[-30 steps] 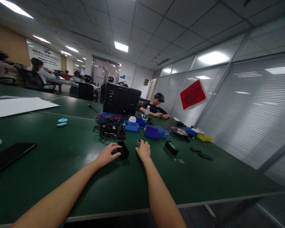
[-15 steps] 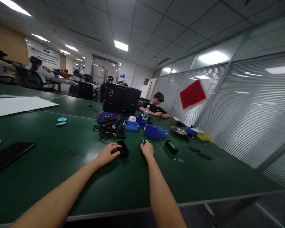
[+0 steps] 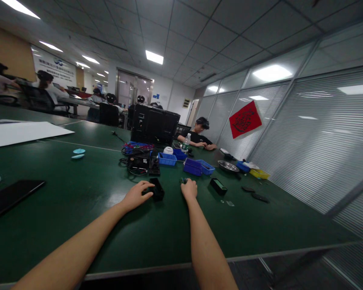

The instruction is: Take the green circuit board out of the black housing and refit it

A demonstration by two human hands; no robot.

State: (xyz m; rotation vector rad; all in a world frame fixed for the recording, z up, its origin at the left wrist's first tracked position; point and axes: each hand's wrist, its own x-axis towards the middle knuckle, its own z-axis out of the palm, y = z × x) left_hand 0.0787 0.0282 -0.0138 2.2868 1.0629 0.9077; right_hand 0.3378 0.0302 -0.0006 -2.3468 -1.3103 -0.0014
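Just then, on the green table [image 3: 157, 241], the left hand [image 3: 138, 193] stayed at the black box's [image 3: 159, 194] nine-o'clock side, thumb and fingers parted; whether they gripped it, I couldn't tell. The right hand [image 3: 189, 189] had slid slightly toward three o'clock, fingers closed on a small part [image 3: 184, 181] at the box's two o'clock, so the pieces probably remained separate work.

We get dim room overall, lit from ceiling panels [image 3: 154, 57], burnt out white at top centre and upper left. Bright glare patches on glass partition [image 3: 272, 73], upper right. Soft sheen on green tabletop [image 3: 116, 198], left of centre; deep shadow below it, lower right. We note wide-angle stretch toward corners; small item [image 3: 184, 181] at right hand [image 3: 190, 188] too soft to read.
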